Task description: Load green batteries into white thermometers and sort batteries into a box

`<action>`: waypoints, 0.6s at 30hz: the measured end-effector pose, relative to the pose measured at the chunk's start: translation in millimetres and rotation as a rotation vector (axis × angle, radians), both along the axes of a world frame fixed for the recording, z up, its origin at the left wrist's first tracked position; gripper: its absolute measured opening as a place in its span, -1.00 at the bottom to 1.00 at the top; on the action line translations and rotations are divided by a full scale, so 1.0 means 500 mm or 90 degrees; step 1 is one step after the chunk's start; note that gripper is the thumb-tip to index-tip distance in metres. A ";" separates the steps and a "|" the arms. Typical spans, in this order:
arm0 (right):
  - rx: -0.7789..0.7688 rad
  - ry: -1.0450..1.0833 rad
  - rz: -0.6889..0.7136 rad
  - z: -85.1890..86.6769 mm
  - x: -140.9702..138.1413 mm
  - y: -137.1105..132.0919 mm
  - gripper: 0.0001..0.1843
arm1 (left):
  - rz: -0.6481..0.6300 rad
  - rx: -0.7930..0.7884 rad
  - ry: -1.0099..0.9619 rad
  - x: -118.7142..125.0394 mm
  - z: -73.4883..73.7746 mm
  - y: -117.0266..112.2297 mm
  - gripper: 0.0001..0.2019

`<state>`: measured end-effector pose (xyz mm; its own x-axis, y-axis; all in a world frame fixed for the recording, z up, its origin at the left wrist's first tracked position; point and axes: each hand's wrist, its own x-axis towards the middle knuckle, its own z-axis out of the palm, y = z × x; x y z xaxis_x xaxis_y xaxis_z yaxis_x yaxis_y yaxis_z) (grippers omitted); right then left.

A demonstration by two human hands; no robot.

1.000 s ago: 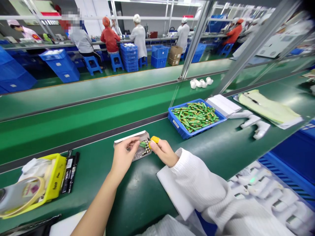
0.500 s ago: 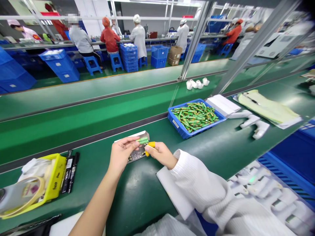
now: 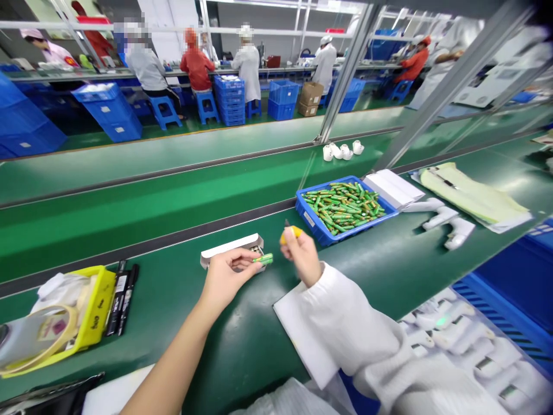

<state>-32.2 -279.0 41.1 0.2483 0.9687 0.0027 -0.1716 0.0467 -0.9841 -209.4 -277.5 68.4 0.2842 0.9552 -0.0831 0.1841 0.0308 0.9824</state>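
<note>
My right hand (image 3: 302, 256) has moved away from the open white cardboard box (image 3: 228, 246); what it holds, I cannot tell. So only my left hand (image 3: 227, 276) pinches the slim green cylindrical batteries (image 3: 264, 259), at the box edge.

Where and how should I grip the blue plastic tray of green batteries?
Probably by the raised rim of the blue plastic tray, at its labelled left end, coming from the left: that end stands free, while the flat white stack sits close to its right end.
</note>
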 end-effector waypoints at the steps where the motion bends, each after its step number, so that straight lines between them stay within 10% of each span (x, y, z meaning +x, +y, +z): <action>1: -0.019 -0.008 0.064 0.000 -0.006 -0.004 -0.53 | 0.017 0.024 0.006 0.001 0.000 -0.001 -0.81; 4: -0.052 0.015 0.196 0.001 -0.028 -0.014 -0.58 | 0.028 0.116 0.058 0.000 -0.001 0.000 -0.87; 18: -0.152 0.144 0.291 0.026 0.011 0.004 -0.62 | 0.150 0.313 0.153 -0.011 0.003 -0.006 -0.90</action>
